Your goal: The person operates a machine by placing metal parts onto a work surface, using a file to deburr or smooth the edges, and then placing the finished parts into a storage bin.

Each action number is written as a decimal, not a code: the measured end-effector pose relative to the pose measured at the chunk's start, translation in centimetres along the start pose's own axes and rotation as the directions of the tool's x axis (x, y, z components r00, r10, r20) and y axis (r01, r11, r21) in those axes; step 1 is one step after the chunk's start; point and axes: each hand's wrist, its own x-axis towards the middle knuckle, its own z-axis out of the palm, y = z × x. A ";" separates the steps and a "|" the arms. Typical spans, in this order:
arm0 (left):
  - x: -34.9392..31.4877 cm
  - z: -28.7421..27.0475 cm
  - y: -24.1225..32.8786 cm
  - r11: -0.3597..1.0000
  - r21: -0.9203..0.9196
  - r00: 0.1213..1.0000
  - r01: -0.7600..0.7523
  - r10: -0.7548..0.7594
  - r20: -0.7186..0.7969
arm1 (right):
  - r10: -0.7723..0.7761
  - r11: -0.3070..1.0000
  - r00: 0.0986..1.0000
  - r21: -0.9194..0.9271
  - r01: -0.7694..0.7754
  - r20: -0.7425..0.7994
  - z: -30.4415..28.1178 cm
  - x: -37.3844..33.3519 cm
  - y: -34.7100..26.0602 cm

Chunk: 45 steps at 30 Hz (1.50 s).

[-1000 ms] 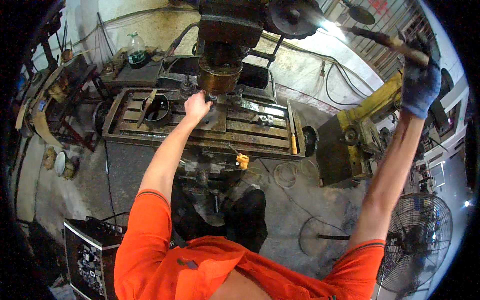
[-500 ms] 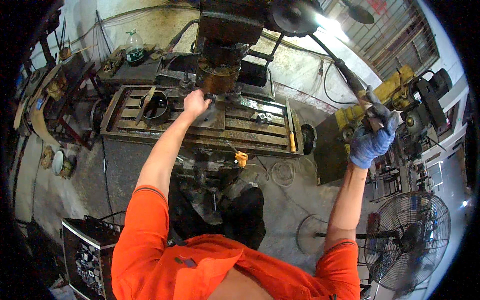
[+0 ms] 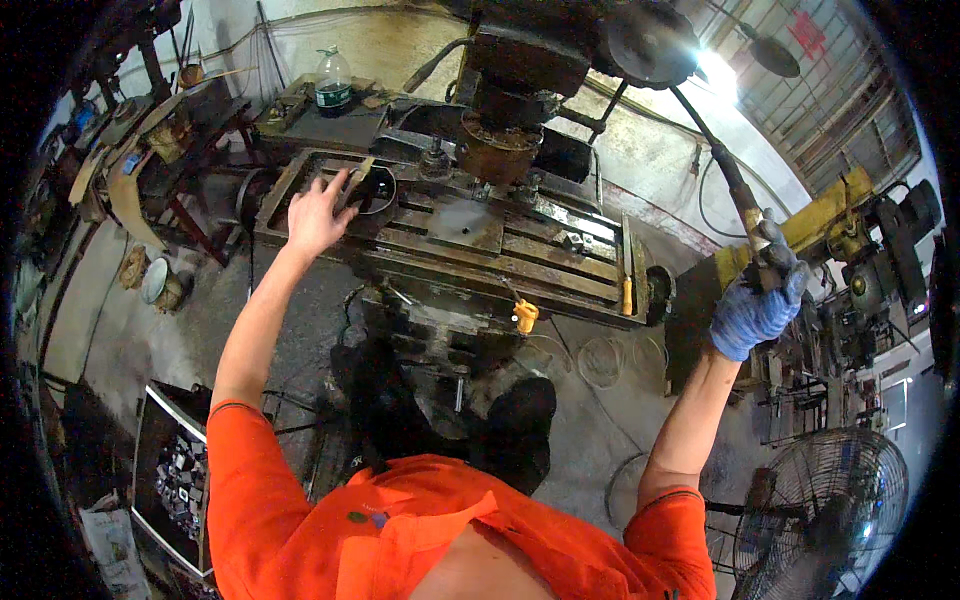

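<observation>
My bare left hand [image 3: 318,215] is over the left end of the slotted machine table [image 3: 400,243], fingers spread with nothing in them. Its fingertips are beside a flat wooden stick [image 3: 358,176] that lies across a round pot [image 3: 388,206] of dark liquid. To the right, my right hand [image 3: 752,310], in a blue-grey glove, is wrapped around the end of a long dark lever [image 3: 735,180]. The lever slopes down from the machine's upper part. Above the table's middle hangs the rusty spindle head [image 3: 498,145], over a flat plate [image 3: 466,225].
Small metal blocks [image 3: 578,242] and a yellow-handled file [image 3: 627,290] lie on the table's right part. A yellow-handled tool [image 3: 524,316] is at the front edge. A bin of metal pieces [image 3: 180,480] stands lower left, a fan [image 3: 825,510] lower right.
My left hand has moved left from beneath the spindle head to the pot, and its fingers have spread. My right hand remains on the lever. The whole view has shifted.
</observation>
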 end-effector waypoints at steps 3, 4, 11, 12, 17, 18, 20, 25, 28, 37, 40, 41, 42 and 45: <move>-0.5 1.6 -2.7 0.994 -0.102 0.974 -0.048 0.070 0.217 | -0.070 0.990 0.998 -0.124 0.070 0.006 0.2 0.5 -0.2; -0.4 2.1 -3.7 0.993 -0.111 0.985 -0.047 0.065 0.160 | -0.039 0.992 0.999 -0.122 0.038 -0.003 -0.1 0.7 -0.1; 0.0 1.8 2.6 0.407 -0.846 0.938 0.346 -0.142 0.315 | -0.063 0.998 0.997 -0.035 0.061 -0.040 -0.8 -0.2 1.1; 0.4 1.9 5.2 0.340 -0.834 0.900 0.434 -0.128 0.416 | -0.058 0.990 0.997 0.123 0.065 -0.057 -0.9 -0.4 1.6; 3.2 7.0 9.5 0.474 -0.828 0.953 0.300 -0.194 0.234 | 0.161 0.981 0.986 0.112 -0.156 -0.044 -0.7 0.2 0.5; 3.8 8.2 10.0 0.549 -0.805 0.968 0.225 -0.221 0.120 | 0.151 0.977 0.987 0.160 -0.142 -0.046 -0.5 0.1 0.3; 4.4 9.4 11.4 0.596 -0.776 0.968 0.206 -0.239 0.073 | 0.133 0.962 0.989 0.249 -0.115 -0.058 -0.3 0.2 0.6; 4.2 10.7 13.1 0.532 -0.791 0.950 0.301 -0.236 0.204 | -0.024 0.997 0.999 -0.078 0.022 -0.031 -0.7 -1.0 0.9; 3.7 11.2 12.4 0.569 -0.801 0.976 0.184 -0.202 0.081 | 0.171 0.981 0.981 0.112 -0.161 -0.090 -0.7 -1.7 1.1; 2.6 8.0 12.4 0.479 -0.809 0.940 0.341 -0.163 0.300 | 0.204 0.977 0.973 0.086 -0.196 -0.103 -0.5 -3.0 1.3; 1.8 5.9 12.0 0.455 -0.806 0.922 0.378 -0.103 0.374 | 0.280 0.956 0.950 0.132 -0.263 -0.141 -0.4 -3.4 1.0; 1.5 5.6 11.8 0.445 -0.805 0.913 0.391 -0.079 0.400 | 0.286 0.950 0.950 0.167 -0.263 -0.127 -0.5 -3.6 1.2; 1.1 5.6 11.5 0.428 -0.815 0.913 0.391 -0.067 0.403 | 0.290 0.943 0.950 0.202 -0.264 -0.114 -0.5 -3.8 1.3; 0.2 5.3 11.1 0.377 -0.838 0.911 0.395 -0.043 0.410 | 0.273 0.932 0.961 0.262 -0.251 -0.051 -1.0 -4.3 1.9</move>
